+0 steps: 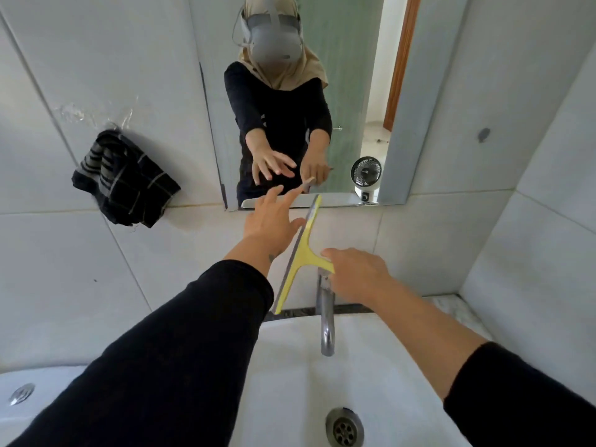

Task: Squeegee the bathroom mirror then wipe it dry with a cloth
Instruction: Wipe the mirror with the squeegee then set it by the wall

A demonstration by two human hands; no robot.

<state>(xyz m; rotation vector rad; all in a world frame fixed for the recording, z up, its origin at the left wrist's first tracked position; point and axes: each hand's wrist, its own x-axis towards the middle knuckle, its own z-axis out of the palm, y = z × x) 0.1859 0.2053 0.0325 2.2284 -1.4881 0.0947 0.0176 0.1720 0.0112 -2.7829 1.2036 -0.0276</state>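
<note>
Squeegee step in hand. Right hand (354, 272) grips yellow squeegee (298, 256) at frame centre, blade tip at mirror (348, 91) bottom edge. Left hand (271, 217) spread, empty. Striped cloth (124, 182) hangs centre left, unused. Next: likely lift blade high onto glass, pull down.
</note>
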